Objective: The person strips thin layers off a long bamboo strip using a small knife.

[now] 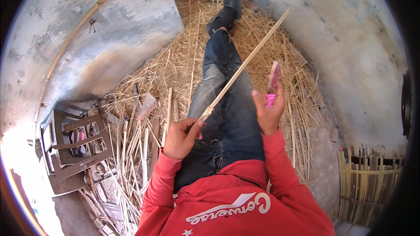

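My left hand is closed on the near end of a long, pale bamboo strip. The strip slants up and to the right, over my legs in dark jeans. Near my grip the strip looks rough, with a small frayed curl on it. My right hand is closed round a knife with a bright pink handle, held upright. Its blade is slightly blurred and stands apart from the strip, to the right of it.
Shavings cover the floor around my outstretched legs. Split strips lie at my left, beside a broken brown frame. A slatted bamboo basket stands at the lower right. Worn plaster walls rise on both sides; a long cane leans on the left one.
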Demonstrator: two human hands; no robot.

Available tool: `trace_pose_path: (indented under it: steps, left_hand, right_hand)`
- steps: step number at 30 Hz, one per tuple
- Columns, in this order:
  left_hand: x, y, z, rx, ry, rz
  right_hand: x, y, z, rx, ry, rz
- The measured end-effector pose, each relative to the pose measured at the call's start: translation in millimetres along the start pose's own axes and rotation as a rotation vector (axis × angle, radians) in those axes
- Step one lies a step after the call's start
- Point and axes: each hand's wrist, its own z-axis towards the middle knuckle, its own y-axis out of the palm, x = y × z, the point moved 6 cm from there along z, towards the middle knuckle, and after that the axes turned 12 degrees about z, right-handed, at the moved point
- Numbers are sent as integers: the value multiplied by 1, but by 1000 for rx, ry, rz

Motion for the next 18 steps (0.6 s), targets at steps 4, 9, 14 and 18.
trace_pose_path:
  steps: [4,9,14,18]
  left_hand:
    - [11,7,-3,-50,21,20]
    - [22,13,-12,-35,71,-2]
    - [23,14,-17,-63,43,161]
    - [40,13,-9,39,198,192]
  right_hand:
    - [-10,25,-7,-126,33,115]
    - [-5,45,-12,-263,219,189]
    - [-7,56,-17,-269,222,225]
    - [-4,65,-33,-431,474,293]
